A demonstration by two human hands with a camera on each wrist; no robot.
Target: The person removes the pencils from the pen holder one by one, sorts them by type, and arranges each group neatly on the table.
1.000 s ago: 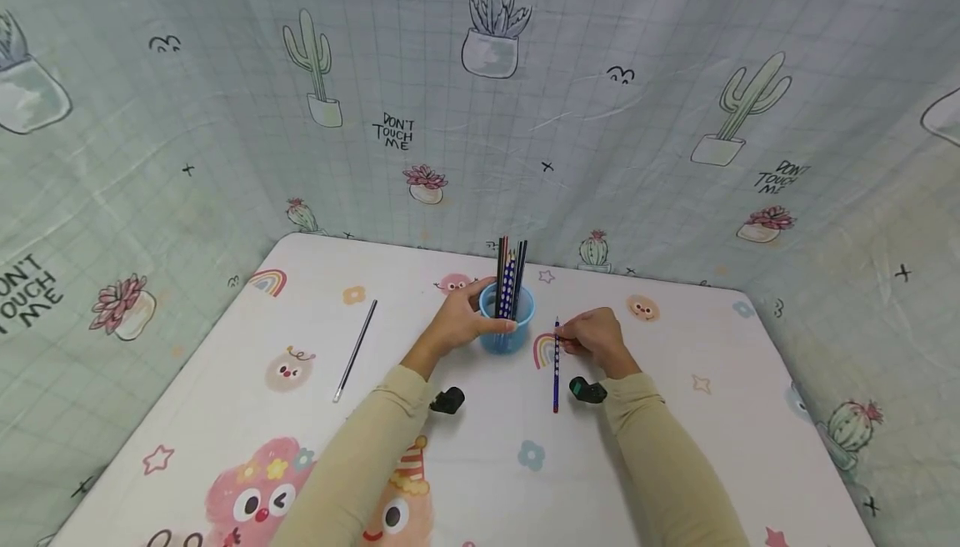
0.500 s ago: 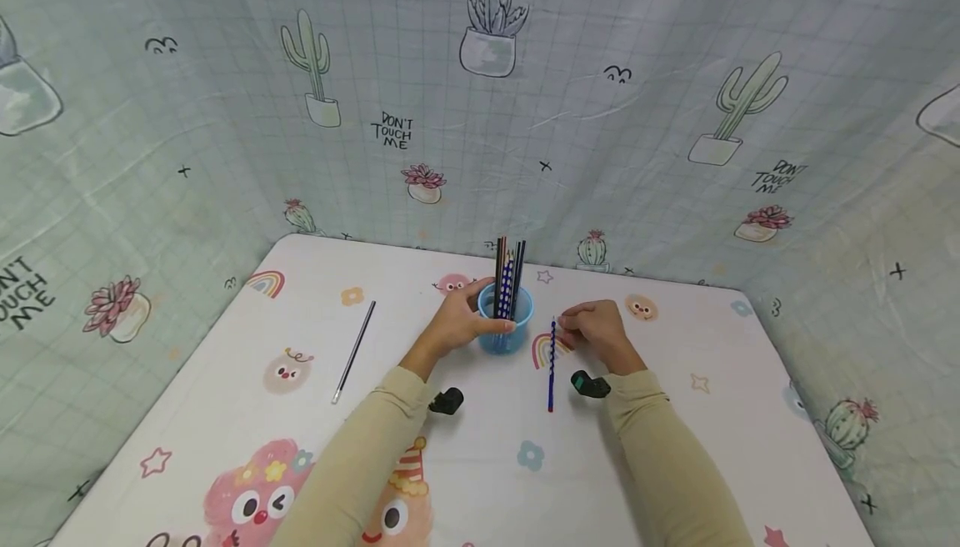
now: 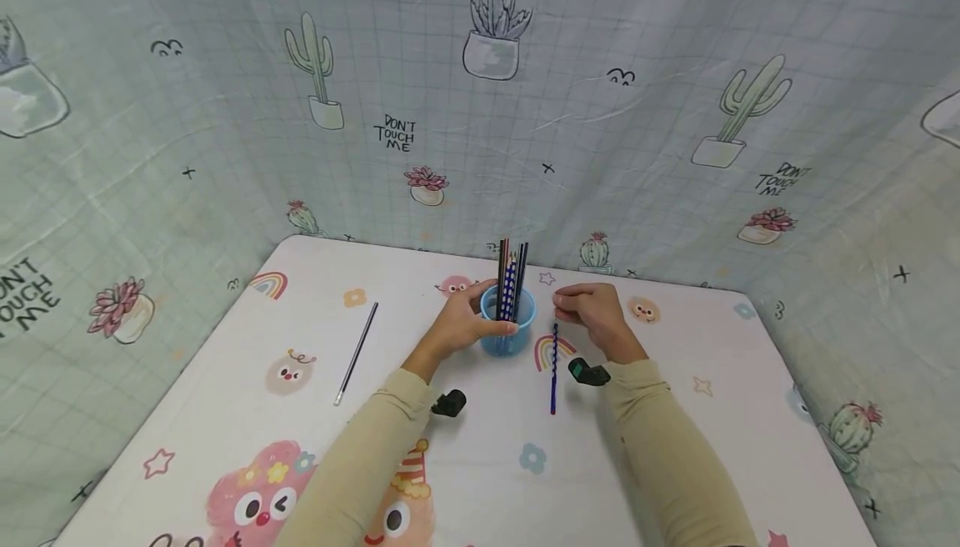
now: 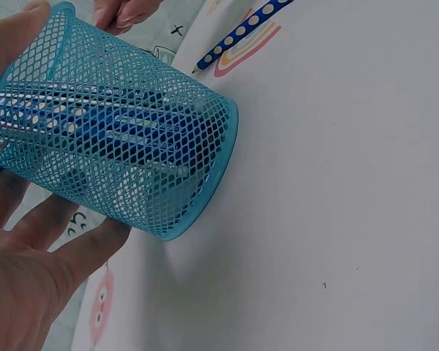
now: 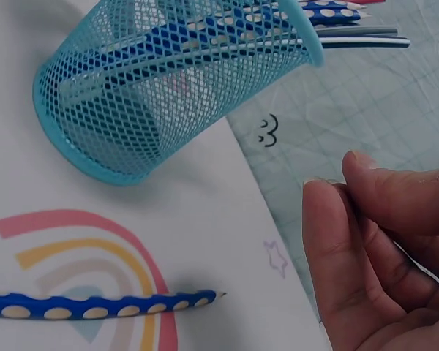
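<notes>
My left hand [image 3: 459,320] grips a blue mesh pencil cup [image 3: 517,342] near its rim, thumb on the near side and fingers round the left. Several pencils [image 3: 510,280] stand in the cup, some dark, some blue with white dots. My right hand [image 3: 594,312] is to the cup's right, thumb tip close to the index finger, with nothing seen between them in the right wrist view. A blue dotted pencil [image 5: 132,306] lies on the table over a printed rainbow, its sharpened tip pointing away from me, just short of the right fingers.
A dark pencil [image 3: 356,355] with a pale near end lies at the left of the white printed table [image 3: 480,480]. Black wrist cameras [image 3: 448,403] hang below both wrists. A cactus-print cloth [image 3: 420,72] rises behind the table and at its sides.
My right hand has come off the blue dotted pencil and moved a little away from me, beyond its tip. The pencil has rolled slightly. The left hand stays on the cup.
</notes>
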